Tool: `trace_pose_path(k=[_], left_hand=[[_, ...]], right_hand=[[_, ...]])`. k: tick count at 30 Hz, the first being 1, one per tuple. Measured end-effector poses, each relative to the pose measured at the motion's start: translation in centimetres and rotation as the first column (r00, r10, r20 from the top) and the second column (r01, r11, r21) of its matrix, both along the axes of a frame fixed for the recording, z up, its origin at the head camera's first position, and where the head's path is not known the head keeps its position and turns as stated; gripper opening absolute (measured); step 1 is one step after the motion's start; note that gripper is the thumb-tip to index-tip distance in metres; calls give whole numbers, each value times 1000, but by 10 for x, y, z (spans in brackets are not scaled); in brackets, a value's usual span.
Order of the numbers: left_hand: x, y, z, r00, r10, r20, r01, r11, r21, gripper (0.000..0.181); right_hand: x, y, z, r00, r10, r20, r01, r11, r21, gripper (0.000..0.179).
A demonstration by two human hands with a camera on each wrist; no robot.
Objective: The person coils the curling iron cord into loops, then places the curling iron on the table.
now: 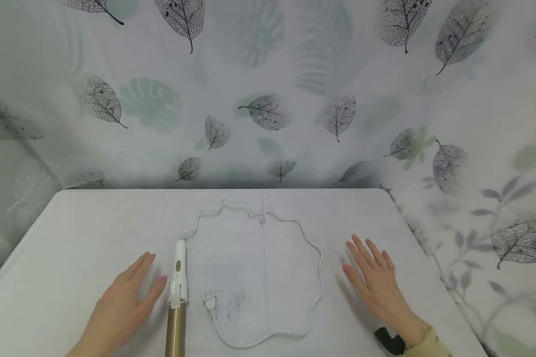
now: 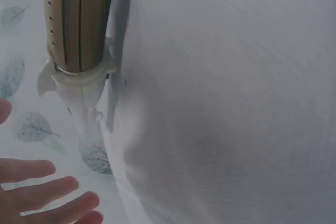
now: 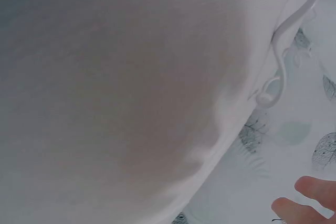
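Note:
A curling iron (image 1: pixel 177 287) with a white handle and gold barrel lies on the white table, its barrel running off the near edge of the head view. My left hand (image 1: pixel 118 307) is just left of it, fingers extended, apart from the iron. The left wrist view shows the gold barrel (image 2: pixel 81 19) close up, with several fingertips (image 2: pixel 58 190) below. From the handle, a white power cord (image 1: pixel 320 270) loops across the table to a two-prong plug (image 1: pixel 210 303). My right hand (image 1: pixel 377 285) is right of the cord, fingers spread, holding nothing.
The white tabletop (image 1: pixel 362 213) has dark smudges near the plug. Leaf-patterned fabric (image 1: pixel 295 64) hangs behind the table and along its sides. A black band (image 1: pixel 389 341) sits at my right wrist by a yellowish sleeve (image 1: pixel 429 344).

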State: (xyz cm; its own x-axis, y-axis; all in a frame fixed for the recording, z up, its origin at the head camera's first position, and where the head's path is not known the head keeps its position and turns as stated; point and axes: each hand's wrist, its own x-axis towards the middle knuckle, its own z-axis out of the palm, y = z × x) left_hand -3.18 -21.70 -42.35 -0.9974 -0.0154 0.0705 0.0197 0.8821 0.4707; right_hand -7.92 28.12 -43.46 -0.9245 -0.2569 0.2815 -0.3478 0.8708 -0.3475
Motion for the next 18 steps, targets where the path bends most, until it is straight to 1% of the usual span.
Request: trace_pose_path(k=[3,6,9,10,14,15,18], left_hand=[[-1,9,4,994,1,106,-4,1000,22,75],[-4,19,5,975,-9,220,-3,998,55,88],[-5,27,2,955,-39,295,17,997,75,96],[-5,29,1,948,-50,314,27,997,78,97],[-4,35,-6,927,-87,364,55,994,99,91],[-3,35,-8,925,-90,370,56,993,102,90],[-2,38,-14,924,-99,368,63,992,108,86]], right_hand=[[-1,-5,5,1000,15,-1,-15,1000,-5,54],[-3,-12,9,999,33,-14,-33,999,-9,53],[-5,-21,11,998,52,-29,-52,999,-14,52],[-5,-24,11,998,59,-32,-59,998,-15,51],[-7,-34,12,996,86,-22,-87,996,-31,49],[-7,-37,13,996,93,-17,-94,995,-40,49],[-8,-43,14,994,110,-14,-111,992,-64,48]])
